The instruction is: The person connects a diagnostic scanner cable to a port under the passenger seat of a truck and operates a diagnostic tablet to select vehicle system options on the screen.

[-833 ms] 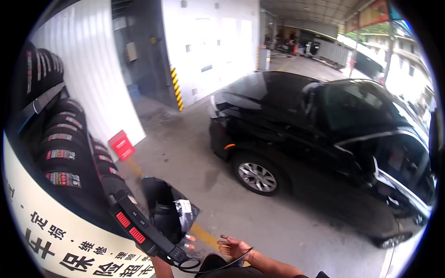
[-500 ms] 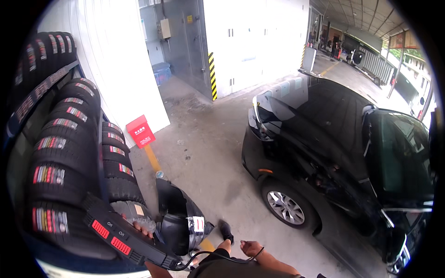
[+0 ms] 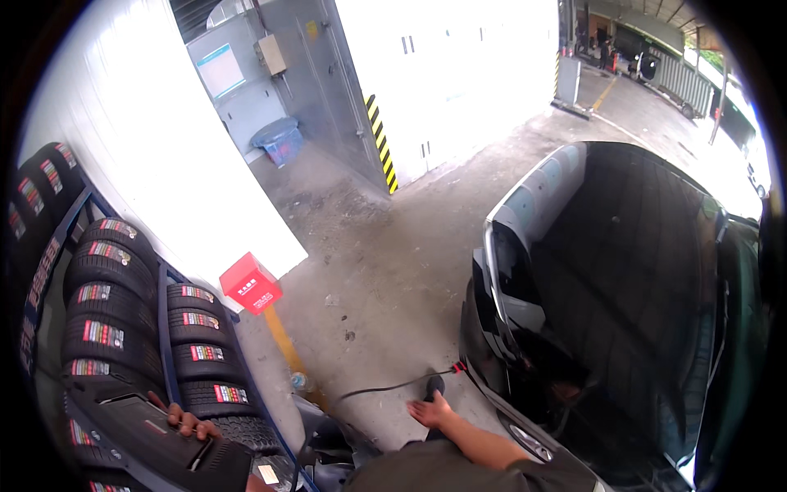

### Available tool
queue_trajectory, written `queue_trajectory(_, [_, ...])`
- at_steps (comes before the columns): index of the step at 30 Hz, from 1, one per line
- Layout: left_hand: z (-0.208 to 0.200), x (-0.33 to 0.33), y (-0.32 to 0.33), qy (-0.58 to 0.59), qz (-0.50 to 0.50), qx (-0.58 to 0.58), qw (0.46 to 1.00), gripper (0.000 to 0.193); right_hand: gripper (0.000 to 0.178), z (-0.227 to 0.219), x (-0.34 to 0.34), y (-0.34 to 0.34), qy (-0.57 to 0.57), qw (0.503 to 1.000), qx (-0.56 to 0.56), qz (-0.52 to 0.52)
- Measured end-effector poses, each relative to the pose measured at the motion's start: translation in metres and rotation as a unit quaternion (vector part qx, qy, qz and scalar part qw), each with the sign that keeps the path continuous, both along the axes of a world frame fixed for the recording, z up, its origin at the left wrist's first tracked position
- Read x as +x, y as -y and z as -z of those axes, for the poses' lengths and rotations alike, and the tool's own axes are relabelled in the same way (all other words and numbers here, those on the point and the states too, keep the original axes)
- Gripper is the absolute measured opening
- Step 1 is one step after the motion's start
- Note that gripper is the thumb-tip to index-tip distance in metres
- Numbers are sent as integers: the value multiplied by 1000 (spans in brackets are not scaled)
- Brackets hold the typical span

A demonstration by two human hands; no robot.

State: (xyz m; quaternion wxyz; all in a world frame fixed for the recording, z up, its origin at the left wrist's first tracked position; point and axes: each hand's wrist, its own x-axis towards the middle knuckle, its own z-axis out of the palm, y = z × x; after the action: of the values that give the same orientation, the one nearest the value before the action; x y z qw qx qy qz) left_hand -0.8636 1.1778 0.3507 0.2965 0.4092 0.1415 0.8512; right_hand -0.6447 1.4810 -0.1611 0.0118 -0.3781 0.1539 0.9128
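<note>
**Your left hand grips the black device; your right hand hangs loose**

Your left fingers are curled over the edge of the device, which sits at the lower left of your view, in front of the lower tyres on the blue rack. Your right hand is released, fingers spread, close by your dark shoe.

Around you it is tight on both sides. The rack lines your left, and the black car fills your right, its front corner near your right hand. Between them a black cable crosses your way past the shoe, its red-tipped end by the car's corner; whether it touches the bodywork, you cannot tell. A dark, crumpled-looking piece stands at the rack's foot, partly hidden, with a clear bottle just beyond it. Farther ahead, a red box stands beside the white panel at the end of the yellow floor line. A blue bin sits inside the doorway.
</note>
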Motion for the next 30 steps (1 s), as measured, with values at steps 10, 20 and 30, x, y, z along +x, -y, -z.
queue_trajectory(10, [-41, -159, -222, -39, -111, -13, 993, 61, 23, -152, -412, -304, -61, 994, 86, 0])
queue_trajectory(20, [1, -398, -590, -39, -129, 58, 989, 62, 23, -72, -474, -664, 36, 977, 211, 17])
queue_trajectory(30, [-17, -556, -1034, -47, -111, 120, 986, 63, 22, -34, -420, -865, 209, 948, 147, 192])
